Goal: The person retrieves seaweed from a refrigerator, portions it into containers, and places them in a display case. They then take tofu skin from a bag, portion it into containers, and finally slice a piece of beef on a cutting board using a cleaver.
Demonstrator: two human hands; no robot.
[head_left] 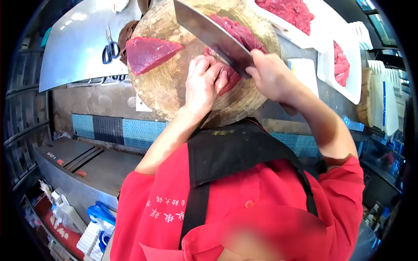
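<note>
My right hand (271, 74) grips a broad-bladed cleaver (213, 37), its blade slanting up to the left across the round wooden chopping block (174, 87). My left hand (203, 82) presses with curled fingers on a piece of red meat (230, 80), close beside the blade. Beyond the cleaver lies more sliced red meat (239, 32) on the block. A separate triangular slab of red meat (150, 54) rests on the block's left side, apart from both hands. The handle of the cleaver is mostly hidden in my right hand.
Black-handled scissors (111, 50) lie on the metal tabletop (69, 56) to the left. At the upper right stand white trays (320, 41) with cut meat (291, 15). A second wooden block (365, 98) and white lids (385, 102) are at the far right.
</note>
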